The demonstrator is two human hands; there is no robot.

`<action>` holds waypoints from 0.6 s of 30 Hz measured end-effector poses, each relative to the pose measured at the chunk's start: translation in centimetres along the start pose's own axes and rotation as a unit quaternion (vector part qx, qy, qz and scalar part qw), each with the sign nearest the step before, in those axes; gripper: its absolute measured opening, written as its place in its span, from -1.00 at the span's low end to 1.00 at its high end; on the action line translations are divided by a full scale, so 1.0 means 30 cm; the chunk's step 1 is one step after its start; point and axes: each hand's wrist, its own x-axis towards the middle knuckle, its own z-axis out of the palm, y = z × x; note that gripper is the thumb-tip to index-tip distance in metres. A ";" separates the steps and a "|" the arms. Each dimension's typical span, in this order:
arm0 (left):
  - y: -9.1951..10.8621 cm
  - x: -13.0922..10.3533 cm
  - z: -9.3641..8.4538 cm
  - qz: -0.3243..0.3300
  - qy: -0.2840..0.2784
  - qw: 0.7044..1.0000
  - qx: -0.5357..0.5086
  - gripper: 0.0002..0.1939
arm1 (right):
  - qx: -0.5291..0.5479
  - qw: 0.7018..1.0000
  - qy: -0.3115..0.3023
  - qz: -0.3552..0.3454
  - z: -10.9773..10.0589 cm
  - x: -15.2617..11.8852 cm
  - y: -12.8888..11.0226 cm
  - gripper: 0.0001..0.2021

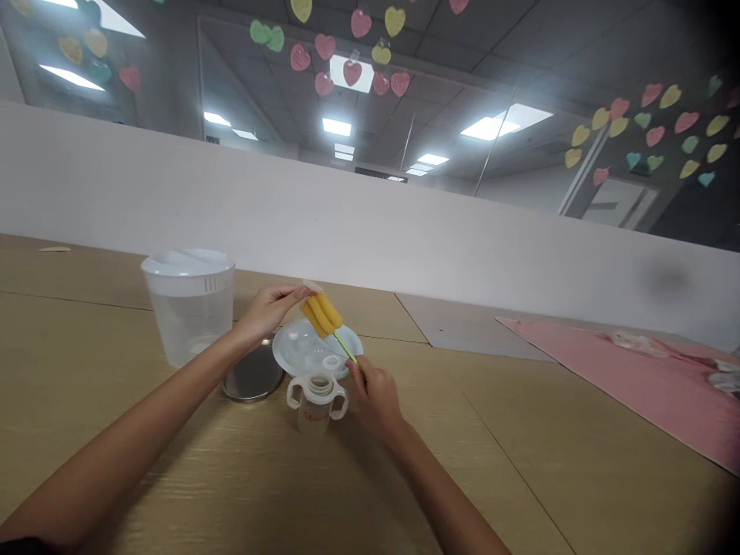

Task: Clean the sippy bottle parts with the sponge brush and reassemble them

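Holding a yellow sponge bottle brush above the wooden table, your right hand is closed around its green handle while your left hand pinches the sponge tip. Just below stand a two-handled baby bottle, a white plate, a metal lid and a clear lidded pitcher. Open tabletop stretches right toward a pink cloth.

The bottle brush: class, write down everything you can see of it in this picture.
The bottle brush has a yellow sponge head of several soft-looking lobes on a thin green stem. It is held in the air, tilted, head up and to the left, above the white plate. The left hand pinches the sponge tip with its fingers; the right hand grips the stem's lower end.
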 end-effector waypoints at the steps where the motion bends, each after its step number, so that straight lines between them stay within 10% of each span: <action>1: -0.001 0.002 -0.003 0.001 0.003 1.000 0.004 -0.56 | 0.011 1.000 0.001 0.005 -0.002 0.001 -0.001 -0.53; 7: -0.002 0.017 -0.051 -0.046 -0.023 0.999 -0.006 -0.51 | 0.075 0.995 0.035 0.054 -0.011 0.008 -0.005 -0.52; 10: -0.011 0.022 -0.091 -0.033 -0.057 0.979 0.193 -0.55 | 0.095 0.993 0.040 0.064 -0.012 0.008 -0.005 -0.52; 15: -0.066 0.031 -0.133 -0.078 -0.085 0.793 0.598 -0.61 | 0.095 0.993 0.038 0.063 -0.007 0.007 -0.004 -0.52; 18: -0.116 0.029 -0.131 -0.112 -0.108 0.755 0.637 -0.70 | 0.089 0.993 0.039 0.061 -0.006 0.008 -0.005 -0.51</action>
